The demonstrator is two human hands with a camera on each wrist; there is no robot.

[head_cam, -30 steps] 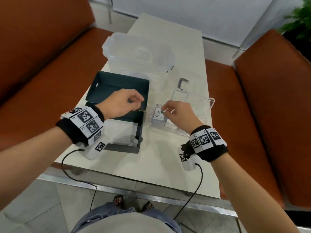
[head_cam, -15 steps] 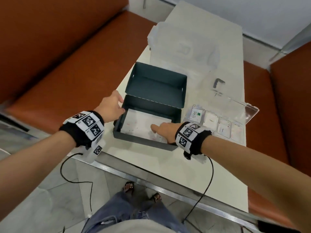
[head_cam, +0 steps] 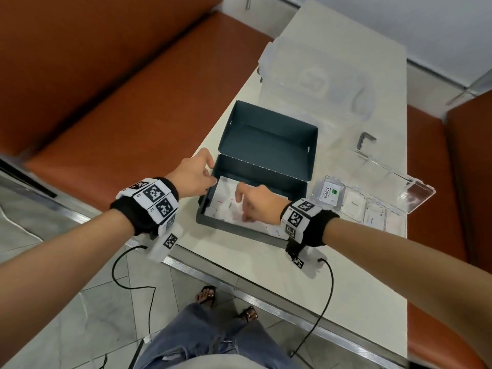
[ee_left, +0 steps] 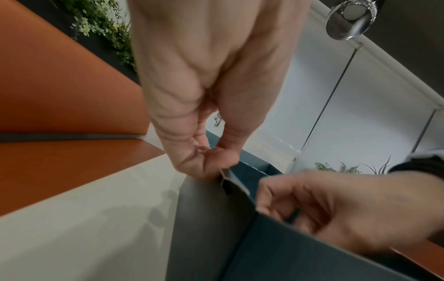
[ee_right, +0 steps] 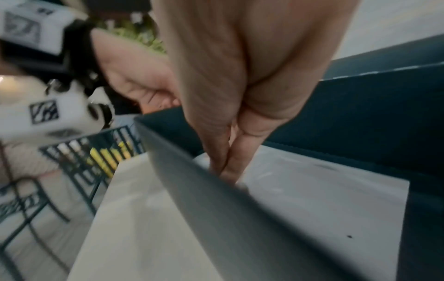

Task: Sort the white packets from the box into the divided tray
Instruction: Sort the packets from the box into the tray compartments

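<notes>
Bare-skinned right hand (head_cam: 257, 206) is down inside the dark teal box (head_cam: 255, 182), fingers (ee_right: 230, 163) pressed together and pointing at the white packets (head_cam: 226, 206) on the box floor; fingertips are cut off by the near box wall in the right wrist view, so whether they pinch a packet or only touch it cannot be told. Left hand (head_cam: 193, 174) is at the box's left far corner, thumb and fingers (ee_left: 206, 161) pinching the top edge of the wall there. Packets lie in a loose white layer with small red marks, print too blurred to read; one packet near the right wrist band shows tiny text, unreadable. Box lid stands open behind the base, inside plain teal. Just right of the box sits the clear divided tray (head_cam: 415, 193), near compartments holding packets: one reads "Stevia" (head_cam: 330, 193) with a green mark, the next ones are white with faint lettering that is hard to make out. Far tray compartments are see-through and nearly vanish against the surface. Behind the box is a frosted clear plastic container (head_cam: 319, 75), contents not discernible. Small dark bent metal piece (head_cam: 366, 138) lies between it and the tray. All on a pale cream counter (head_cam: 266, 275) with a metal front edge. Orange-brown padded benches (head_cam: 106, 89) flank the counter, grey tiled floor below, white wall behind. Both wrists carry black bands with coded marker tags and trailing cables.
</notes>
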